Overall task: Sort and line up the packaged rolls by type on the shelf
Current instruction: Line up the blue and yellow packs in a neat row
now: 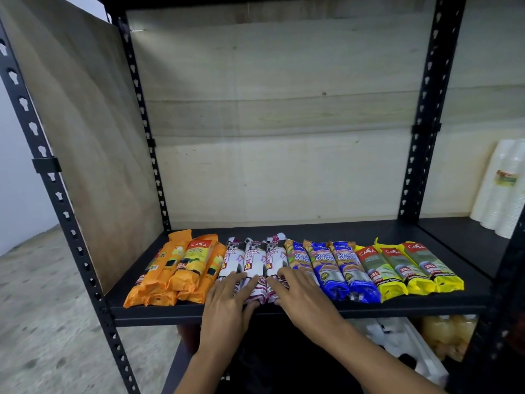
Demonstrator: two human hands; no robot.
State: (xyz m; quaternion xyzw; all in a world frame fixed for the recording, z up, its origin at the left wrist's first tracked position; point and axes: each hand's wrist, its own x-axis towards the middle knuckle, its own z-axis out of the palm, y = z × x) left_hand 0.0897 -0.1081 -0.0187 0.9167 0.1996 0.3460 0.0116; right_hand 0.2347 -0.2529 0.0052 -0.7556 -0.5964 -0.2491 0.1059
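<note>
Looks nearly finished: sorted by type into one row along the front of the black metal shelf board [369,231], with orange plastic-wrapped rolls [181,268] at 9 o'clock of the white-and-purple drawstring-bag rolls [252,257], blue plastic-wrapped rolls [338,268] at 3 o'clock and yellow-and-green wrapped rolls [403,265] beyond those. Rests left hand [227,294] and right hand [298,288] flat on the near ends of the white-and-purple group, fingers nearly straight and spread, gripping nothing. Leaves, probably, only squaring up this group and the orange one, heaped and skewed rather than lined.

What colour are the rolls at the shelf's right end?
The rightmost rolls are yellow with green panels, in head view.
</note>
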